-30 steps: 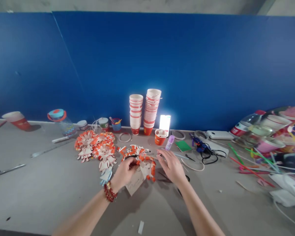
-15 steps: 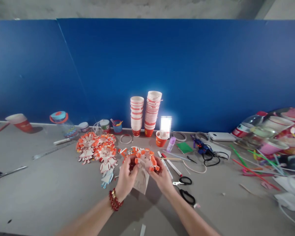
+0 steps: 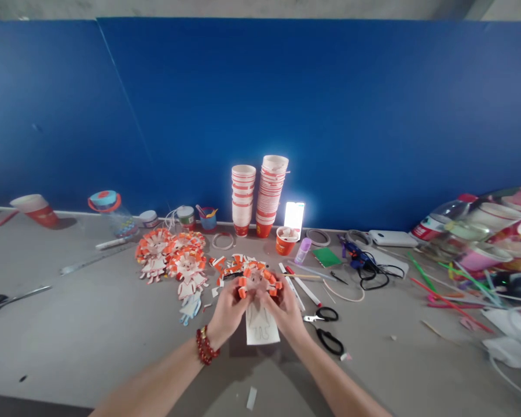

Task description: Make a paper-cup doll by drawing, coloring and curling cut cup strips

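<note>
Between my hands is a paper doll [image 3: 261, 325] with an orange-fringed round head. Its lower part is an uncut white strip with a body drawn in outline, hanging toward me. My left hand [image 3: 226, 313] grips the left side of the head, and beaded bracelets circle that wrist. On the other side, my right hand [image 3: 289, 311] is closed on the head, thumb near the doll's neck. Some fingertips are hidden behind the paper. Similar finished-looking paper dolls [image 3: 186, 267] lie in a pile to the left. Orange and white paper scraps [image 3: 234, 265] lie just behind my hands.
Two stacks of paper cups [image 3: 266, 200] stand by the blue partition, near a lit phone [image 3: 294, 217]. Scissors [image 3: 325, 324], markers [image 3: 304, 286] and a blue glue gun [image 3: 353, 255] with its cord lie to the right. Cups and a bottle [image 3: 438, 223] crowd the far right.
The doll has turned so its drawn white strip now hangs straight and faces me; before, it was tilted. Both hands stay on it, and my right thumb has moved inward over the front.
</note>
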### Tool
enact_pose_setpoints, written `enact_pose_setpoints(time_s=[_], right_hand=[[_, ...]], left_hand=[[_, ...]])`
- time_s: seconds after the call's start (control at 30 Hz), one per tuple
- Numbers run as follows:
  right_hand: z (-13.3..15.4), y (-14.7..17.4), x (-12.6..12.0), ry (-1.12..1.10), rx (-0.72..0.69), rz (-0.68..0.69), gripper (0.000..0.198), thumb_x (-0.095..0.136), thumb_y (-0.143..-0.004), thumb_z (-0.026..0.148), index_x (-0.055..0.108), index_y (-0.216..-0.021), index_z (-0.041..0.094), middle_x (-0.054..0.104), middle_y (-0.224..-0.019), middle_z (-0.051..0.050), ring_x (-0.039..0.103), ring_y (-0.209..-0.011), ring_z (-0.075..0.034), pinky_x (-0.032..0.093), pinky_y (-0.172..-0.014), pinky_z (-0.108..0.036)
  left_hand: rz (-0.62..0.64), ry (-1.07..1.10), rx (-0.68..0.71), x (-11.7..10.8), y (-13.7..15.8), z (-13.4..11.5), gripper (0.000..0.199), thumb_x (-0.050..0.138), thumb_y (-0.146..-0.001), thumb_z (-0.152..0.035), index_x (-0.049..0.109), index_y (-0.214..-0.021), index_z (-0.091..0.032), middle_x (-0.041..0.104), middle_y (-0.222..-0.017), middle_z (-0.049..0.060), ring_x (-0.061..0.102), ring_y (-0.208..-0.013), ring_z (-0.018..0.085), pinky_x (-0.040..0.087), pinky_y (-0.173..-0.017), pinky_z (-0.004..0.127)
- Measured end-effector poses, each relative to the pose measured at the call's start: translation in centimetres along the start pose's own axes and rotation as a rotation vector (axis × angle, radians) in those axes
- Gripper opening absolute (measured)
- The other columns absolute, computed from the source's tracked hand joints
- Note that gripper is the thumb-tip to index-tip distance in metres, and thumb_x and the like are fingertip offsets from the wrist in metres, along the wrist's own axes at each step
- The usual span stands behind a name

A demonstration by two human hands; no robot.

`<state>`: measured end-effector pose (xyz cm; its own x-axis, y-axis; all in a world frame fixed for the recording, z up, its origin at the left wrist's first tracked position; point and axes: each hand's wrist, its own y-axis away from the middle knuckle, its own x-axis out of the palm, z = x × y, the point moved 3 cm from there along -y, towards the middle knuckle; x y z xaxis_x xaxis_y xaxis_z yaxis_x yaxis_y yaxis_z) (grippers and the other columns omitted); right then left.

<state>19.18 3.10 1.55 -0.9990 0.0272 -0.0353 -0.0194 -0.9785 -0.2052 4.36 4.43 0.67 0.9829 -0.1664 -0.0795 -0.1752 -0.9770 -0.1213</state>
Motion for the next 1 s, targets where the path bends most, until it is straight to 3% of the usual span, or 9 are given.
enact_pose_setpoints(time_s=[0.07, 0.17, 0.33, 0.47, 0.57, 0.67, 0.73, 0.9, 1.0], right_hand=[[1.0, 0.1, -0.5, 0.172, -0.096, -0.055, 0.06, 0.071, -0.078, 0.044, 0.046, -0.128, 0.023, 0.06, -0.121, -0.011, 0.061, -0.106, -0.025, 0.053, -0.086, -0.036], [1.8, -0.2, -1.4, 0.299, -0.123, -0.134, 0.054, 0.069, -0.079, 0.043, 0.048, -0.125, 0.023, 0.062, -0.114, -0.011, 0.063, -0.099, -0.025, 0.053, -0.084, -0.037], [0.7, -1.3, -2.4, 0.02, 0.03, -0.088, 0.032, 0.063, -0.082, 0.049, 0.057, -0.096, 0.021, 0.061, -0.07, 0.0, 0.054, -0.053, -0.013, 0.045, -0.049, -0.024], [-0.4, -1.6, -2.3, -0.213, 0.213, -0.011, 0.034, 0.066, -0.078, 0.053, 0.059, -0.085, 0.02, 0.053, -0.06, 0.004, 0.044, -0.043, -0.008, 0.033, -0.039, -0.019], [0.3, -1.3, -2.4, -0.183, 0.19, 0.026, 0.033, 0.065, -0.081, 0.049, 0.063, -0.1, 0.022, 0.065, -0.08, -0.001, 0.06, -0.061, -0.013, 0.046, -0.051, -0.022], [2.0, -1.1, -2.6, -0.006, -0.052, 0.079, 0.047, 0.069, -0.08, 0.039, 0.056, -0.122, 0.026, 0.065, -0.111, -0.006, 0.063, -0.098, -0.021, 0.052, -0.083, -0.031], [2.4, -1.3, -2.9, 0.116, -0.151, 0.076, 0.05, 0.07, -0.079, 0.036, 0.054, -0.126, 0.025, 0.064, -0.113, -0.007, 0.062, -0.101, -0.021, 0.05, -0.088, -0.033], [1.0, -2.3, -3.7, 0.101, 0.069, 0.088, 0.034, 0.062, -0.083, 0.049, 0.063, -0.097, 0.018, 0.064, -0.072, -0.002, 0.057, -0.055, -0.014, 0.046, -0.049, -0.023], [1.1, -2.3, -3.7, 0.027, 0.116, 0.133, 0.038, 0.056, -0.087, 0.052, 0.064, -0.099, 0.017, 0.063, -0.073, -0.003, 0.058, -0.057, -0.014, 0.046, -0.049, -0.023]], left_hand=[[-0.004, -0.08, 0.033, 0.0, 0.2, -0.6, 0.027, 0.058, -0.085, -0.042, 0.059, -0.091, -0.016, 0.064, -0.086, 0.005, 0.059, -0.079, 0.019, 0.05, -0.07, 0.027], [0.023, -0.123, 0.061, 0.2, 0.6, -1.1, 0.022, 0.059, -0.084, -0.038, 0.055, -0.087, -0.016, 0.06, -0.079, 0.002, 0.054, -0.071, 0.015, 0.045, -0.065, 0.024], [0.143, -0.016, 0.02, 0.7, 1.0, -0.6, 0.025, 0.061, -0.085, -0.038, 0.048, -0.08, -0.017, 0.046, -0.067, -0.004, 0.04, -0.058, 0.009, 0.035, -0.055, 0.02], [0.189, 0.072, -0.014, 0.8, 0.8, -0.2, 0.029, 0.065, -0.082, -0.041, 0.05, -0.082, -0.016, 0.049, -0.07, -0.003, 0.043, -0.061, 0.009, 0.037, -0.057, 0.02], [0.181, 0.088, -0.041, 0.8, 0.6, -0.3, 0.031, 0.066, -0.081, -0.043, 0.054, -0.084, -0.015, 0.054, -0.072, -0.001, 0.048, -0.064, 0.011, 0.04, -0.06, 0.021], [0.176, 0.08, -0.051, 0.9, 0.5, -0.6, 0.032, 0.065, -0.081, -0.044, 0.057, -0.09, -0.014, 0.058, -0.076, 0.001, 0.051, -0.067, 0.013, 0.042, -0.061, 0.023], [0.213, 0.059, -0.048, 0.9, 0.7, -0.8, 0.032, 0.065, -0.081, -0.043, 0.058, -0.092, -0.014, 0.057, -0.077, 0.002, 0.05, -0.068, 0.013, 0.041, -0.061, 0.023], [0.377, 0.07, -0.039, 1.2, 1.3, -1.0, 0.031, 0.063, -0.083, -0.045, 0.056, -0.087, -0.014, 0.051, -0.072, 0.0, 0.042, -0.062, 0.01, 0.035, -0.057, 0.021], [0.365, 0.102, -0.04, 1.1, 1.2, -1.1, 0.03, 0.064, -0.082, -0.042, 0.055, -0.085, -0.014, 0.049, -0.071, -0.001, 0.041, -0.062, 0.01, 0.034, -0.057, 0.021]])
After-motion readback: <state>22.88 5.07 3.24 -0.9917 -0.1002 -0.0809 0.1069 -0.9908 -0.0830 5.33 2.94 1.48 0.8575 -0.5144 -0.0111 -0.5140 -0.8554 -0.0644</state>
